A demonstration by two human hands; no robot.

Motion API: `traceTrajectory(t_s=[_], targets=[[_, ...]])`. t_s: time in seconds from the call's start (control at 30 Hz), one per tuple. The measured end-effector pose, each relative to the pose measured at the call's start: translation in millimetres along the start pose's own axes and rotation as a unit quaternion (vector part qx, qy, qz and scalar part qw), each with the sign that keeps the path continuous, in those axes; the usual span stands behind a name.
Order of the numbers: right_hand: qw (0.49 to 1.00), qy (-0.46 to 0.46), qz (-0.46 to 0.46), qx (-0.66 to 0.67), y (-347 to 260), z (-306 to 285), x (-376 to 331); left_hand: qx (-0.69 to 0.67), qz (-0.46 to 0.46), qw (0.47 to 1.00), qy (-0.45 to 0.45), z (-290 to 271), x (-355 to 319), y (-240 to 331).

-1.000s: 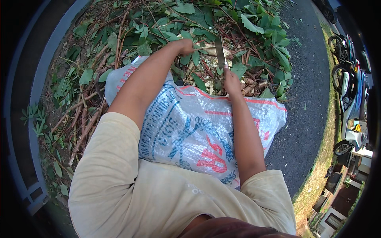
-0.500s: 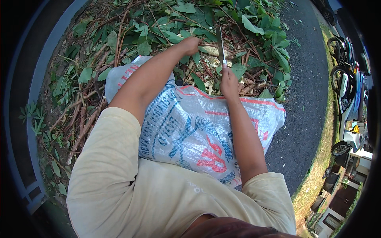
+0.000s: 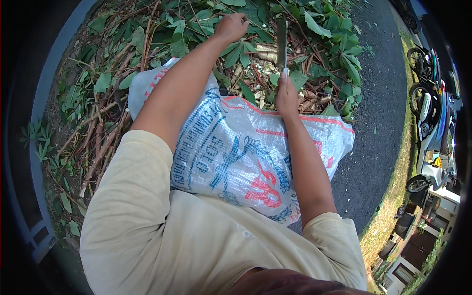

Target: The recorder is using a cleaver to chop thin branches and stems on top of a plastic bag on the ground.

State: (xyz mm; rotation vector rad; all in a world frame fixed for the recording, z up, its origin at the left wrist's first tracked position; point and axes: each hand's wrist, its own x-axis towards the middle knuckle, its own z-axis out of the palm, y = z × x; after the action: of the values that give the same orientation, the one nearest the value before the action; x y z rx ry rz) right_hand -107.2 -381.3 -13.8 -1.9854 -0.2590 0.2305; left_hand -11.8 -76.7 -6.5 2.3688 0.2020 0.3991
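My right hand [image 3: 287, 97] is closed round the handle of a long-bladed knife [image 3: 281, 44], its blade pointing away from me over the plant heap. Farther off and to the left, my left hand [image 3: 231, 28] is held over green leaves with its fingers curled; what they hold, if anything, is hidden. A broad, fingered leaf [image 3: 239, 53] lies just below that hand. Between my hands and the knife is a pale piece of wood [image 3: 265, 53], with light chips [image 3: 260, 78] scattered on the near side. A printed white woven sack [image 3: 231, 157] covers my lap.
Cut brown stems [image 3: 105, 142] lie heaped on the left beside a grey-blue metal frame [image 3: 42, 123]. Leafy branches [image 3: 339, 54] pile up at the far right, next to dark asphalt [image 3: 378, 132]. Motorcycles [image 3: 432, 123] are parked beyond a grass strip [image 3: 400, 162].
My left hand has moved away from me, off the pale wood and over the leaves. The knife has shifted slightly right and turned, showing more of its blade face.
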Motion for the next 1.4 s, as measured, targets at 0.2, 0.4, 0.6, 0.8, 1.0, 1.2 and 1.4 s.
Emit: traceTrajectory(t_s=[0.2, 0.4, 0.6, 0.8, 1.0, 1.2, 1.4], targets=[[0.98, -0.019, 0.109, -0.167, 43.6, -3.1, 20.0, 0.021, -0.057, 0.998, -0.017, -0.9, -2.7, -6.8], [0.988, 0.011, 0.084, -0.133, 13.5, -0.5, 12.7, -0.018, -0.06, 0.998, -0.014, -10.0, -0.8, -13.5], [0.992, 0.084, 0.09, -0.01, 10.7, -0.8, 17.7, 0.076, 0.052, 0.98, -0.177, -3.8, -17.1, -7.1], [0.975, 0.052, 0.191, 0.105, 0.3, -2.3, 20.2, 0.187, 0.069, 0.941, -0.275, -43.4, -29.3, 2.9], [0.971, 0.01, 0.156, 0.182, -32.5, -2.5, 15.6, 0.287, 0.019, 0.901, -0.325, -101.3, -23.7, -27.6], [0.976, -0.005, 0.129, 0.174, -38.9, -5.9, 22.2, 0.403, 0.067, 0.876, -0.258, -71.9, 58.9, -28.1], [0.993, 0.027, 0.079, 0.086, -40.3, 1.3, 21.3, 0.52, 0.008, 0.822, -0.231, -39.2, 84.9, -54.4]])
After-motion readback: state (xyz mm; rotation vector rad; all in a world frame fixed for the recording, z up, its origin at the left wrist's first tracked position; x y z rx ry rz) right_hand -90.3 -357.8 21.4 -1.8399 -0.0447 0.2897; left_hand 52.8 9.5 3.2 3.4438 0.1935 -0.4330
